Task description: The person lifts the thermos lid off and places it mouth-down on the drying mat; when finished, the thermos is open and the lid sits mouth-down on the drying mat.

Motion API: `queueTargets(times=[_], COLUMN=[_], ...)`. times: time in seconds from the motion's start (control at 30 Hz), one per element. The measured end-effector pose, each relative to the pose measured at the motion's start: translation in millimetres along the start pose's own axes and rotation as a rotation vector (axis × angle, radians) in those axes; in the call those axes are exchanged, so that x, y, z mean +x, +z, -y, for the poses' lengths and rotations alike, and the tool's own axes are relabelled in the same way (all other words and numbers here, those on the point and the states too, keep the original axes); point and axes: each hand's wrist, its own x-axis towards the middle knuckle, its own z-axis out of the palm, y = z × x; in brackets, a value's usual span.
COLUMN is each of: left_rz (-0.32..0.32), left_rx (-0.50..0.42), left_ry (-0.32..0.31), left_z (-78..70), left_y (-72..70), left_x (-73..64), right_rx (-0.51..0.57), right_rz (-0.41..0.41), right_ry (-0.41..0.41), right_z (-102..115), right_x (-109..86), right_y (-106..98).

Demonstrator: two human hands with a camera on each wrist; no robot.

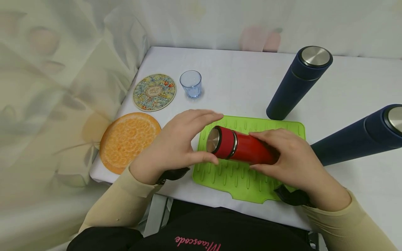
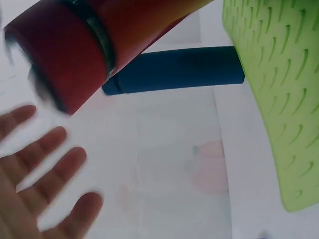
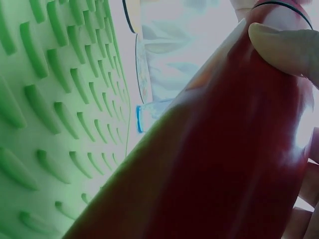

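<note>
My right hand (image 1: pixel 287 157) grips a red thermos (image 1: pixel 251 148) round its lower body, thumb on the near side. The thermos is tilted over the green ribbed mat (image 1: pixel 216 174), its steel-topped lid (image 1: pixel 220 141) pointing left toward my other hand. Beside that lid, my left hand (image 1: pixel 176 143) is held with fingers and thumb spread apart, nothing between them. In the left wrist view, the left fingers (image 2: pixel 70 169) stand apart from the lid end. The right wrist view shows the right thumb (image 3: pixel 284 47) pressed along the red body.
Two dark blue thermoses stand on the right, one behind the mat (image 1: pixel 295 87) and one beside my right hand (image 1: pixel 358 139). A small blue glass (image 1: pixel 192 85), a patterned round coaster (image 1: pixel 155 92) and an orange round mat (image 1: pixel 130 143) are on the left.
</note>
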Motion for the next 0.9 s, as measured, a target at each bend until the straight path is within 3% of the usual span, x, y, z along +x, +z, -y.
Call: queueTargets(times=[0.13,0.3,0.5,0.73,0.8,0.9], left_rz=[0.059,0.086,0.046,0.049,0.049,0.062], left_rx=[-0.071,-0.055,-0.086,0.031,-0.004,-0.096], left_ry=[0.074,0.167,0.082,-0.039,-0.025,0.052], left_z=[0.4,0.4,-0.2,-1.3,-0.7,0.7], left_y=[-3.6,-1.3,0.6,1.9,1.6,0.9], left_x=[-3.0,-3.1,-3.6,-4.3,-5.7,-6.8], right_rx=[-0.008,-0.011,-0.007,-0.012,-0.015,-0.019], right_rz=[-0.015,-0.014,0.007,0.015,0.01,-0.001], right_ry=[-0.001,-0.002,-0.01,-0.006,-0.002,-0.003], right_z=[-1.6,-2.5,0.9,1.7,0.4,-1.5], right_x=[0.0,-0.4,-1.4,-1.9,-1.6,-0.9], right_y=[-0.3,-0.1,0.7,1.8,1.7,1.5])
